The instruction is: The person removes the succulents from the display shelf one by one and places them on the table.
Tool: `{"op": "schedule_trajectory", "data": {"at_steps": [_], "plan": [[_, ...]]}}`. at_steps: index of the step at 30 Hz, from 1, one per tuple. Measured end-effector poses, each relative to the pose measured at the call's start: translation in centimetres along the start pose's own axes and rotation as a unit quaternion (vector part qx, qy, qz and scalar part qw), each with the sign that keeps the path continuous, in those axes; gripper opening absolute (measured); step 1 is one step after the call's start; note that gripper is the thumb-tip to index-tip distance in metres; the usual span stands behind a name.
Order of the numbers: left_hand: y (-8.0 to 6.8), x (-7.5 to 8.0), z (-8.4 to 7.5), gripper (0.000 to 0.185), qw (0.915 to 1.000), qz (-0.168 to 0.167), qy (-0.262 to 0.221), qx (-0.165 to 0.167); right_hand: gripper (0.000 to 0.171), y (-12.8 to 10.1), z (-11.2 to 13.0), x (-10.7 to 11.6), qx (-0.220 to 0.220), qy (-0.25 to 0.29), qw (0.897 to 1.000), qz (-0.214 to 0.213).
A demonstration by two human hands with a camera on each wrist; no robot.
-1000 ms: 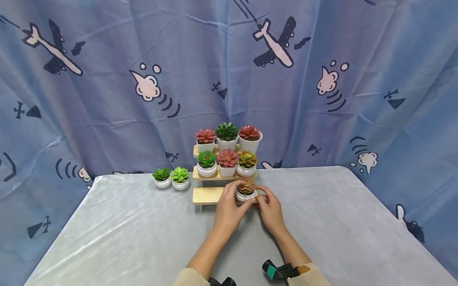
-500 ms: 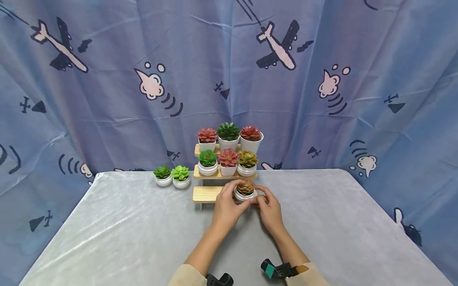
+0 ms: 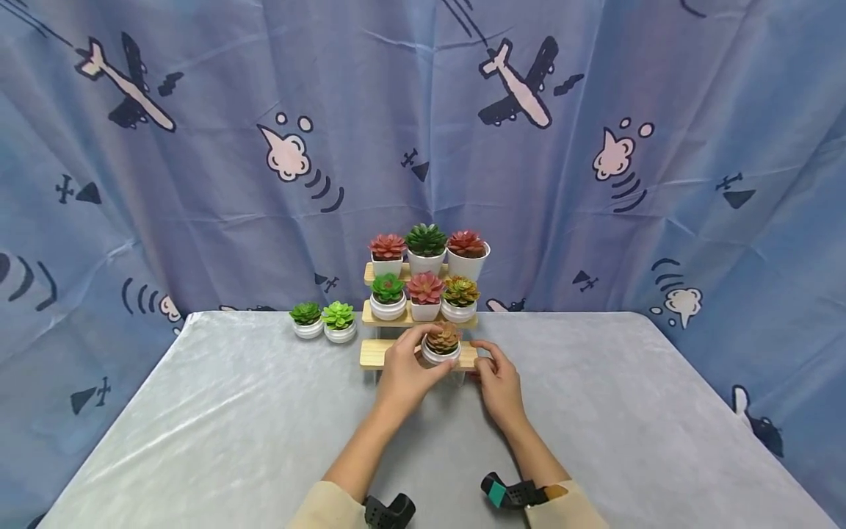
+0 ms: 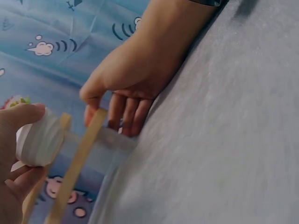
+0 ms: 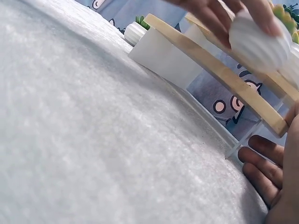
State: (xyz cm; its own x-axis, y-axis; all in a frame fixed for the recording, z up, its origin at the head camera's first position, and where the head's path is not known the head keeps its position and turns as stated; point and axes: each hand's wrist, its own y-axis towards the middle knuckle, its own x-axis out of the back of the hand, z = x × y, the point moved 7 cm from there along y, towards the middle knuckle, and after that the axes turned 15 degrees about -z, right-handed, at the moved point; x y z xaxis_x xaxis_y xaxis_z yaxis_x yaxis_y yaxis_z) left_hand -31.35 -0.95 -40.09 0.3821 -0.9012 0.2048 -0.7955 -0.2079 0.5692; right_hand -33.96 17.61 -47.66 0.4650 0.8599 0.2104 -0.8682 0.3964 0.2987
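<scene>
My left hand (image 3: 405,371) grips a round white pot (image 4: 41,140) between thumb and fingers, with a brown succulent (image 3: 443,339) in it. In the right wrist view the pot appears raised off the bottom step of a tiered wooden plant stand (image 3: 374,354). At that step's right end, my right hand (image 3: 500,386) pinches the wooden board, its other fingers (image 5: 264,172) lying below. On the middle step stand a green succulent (image 3: 388,288), a pink one (image 3: 426,288) and a yellow-green one (image 3: 460,292). The top step bears a dark green succulent (image 3: 426,241) between two red ones.
Two small green succulents in white pots, a dark one (image 3: 307,314) and a bright one (image 3: 338,316), stand on the grey cloth-covered table (image 3: 231,397) left of the stand. Behind hangs a blue curtain (image 3: 370,125) with airplane prints.
My left hand has moved the brown succulent leftward and up, off the right end of the bottom step. My right hand stays at that end. The head view has shifted slightly.
</scene>
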Motion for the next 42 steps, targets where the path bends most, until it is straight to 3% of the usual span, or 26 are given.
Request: {"op": "schedule_trajectory", "data": {"at_steps": [7,14,20,24,30,33,39,42], "plan": [[0.8,3.4,-1.0,0.047,0.9989,-0.006,0.003,-0.047,0.038,0.2,-0.1,-0.4,-0.011,0.008,1.0,-0.002],[1.4,6.8,-0.6,0.048,0.9996,-0.017,-0.01,-0.02,0.039,0.0,-0.1,0.0,-0.024,0.003,1.0,0.005],[2.5,9.8,0.5,0.051,0.9986,-0.042,0.01,-0.032,0.039,-0.6,2.1,0.6,-0.039,-0.009,0.999,0.015],[4.1,12.4,1.8,0.052,0.9967,-0.073,0.025,-0.025,0.039,-0.9,3.2,0.7,-0.038,-0.016,0.999,0.015],[6.4,16.3,5.0,0.052,0.9895,-0.133,0.052,0.026,0.04,-0.2,0.6,-0.1,-0.039,-0.022,0.999,0.011],[7.3,17.8,7.1,0.052,0.9851,-0.154,0.059,0.049,0.04,-0.1,0.3,-0.2,-0.036,-0.025,0.999,0.008],[8.8,20.4,10.8,0.051,0.976,-0.191,0.069,0.08,0.039,-0.7,2.8,0.4,-0.029,-0.015,0.999,0.016],[9.3,21.3,12.2,0.051,0.9716,-0.2,0.09,0.089,0.039,-0.5,2.2,0.2,-0.025,-0.012,0.999,0.015]]}}
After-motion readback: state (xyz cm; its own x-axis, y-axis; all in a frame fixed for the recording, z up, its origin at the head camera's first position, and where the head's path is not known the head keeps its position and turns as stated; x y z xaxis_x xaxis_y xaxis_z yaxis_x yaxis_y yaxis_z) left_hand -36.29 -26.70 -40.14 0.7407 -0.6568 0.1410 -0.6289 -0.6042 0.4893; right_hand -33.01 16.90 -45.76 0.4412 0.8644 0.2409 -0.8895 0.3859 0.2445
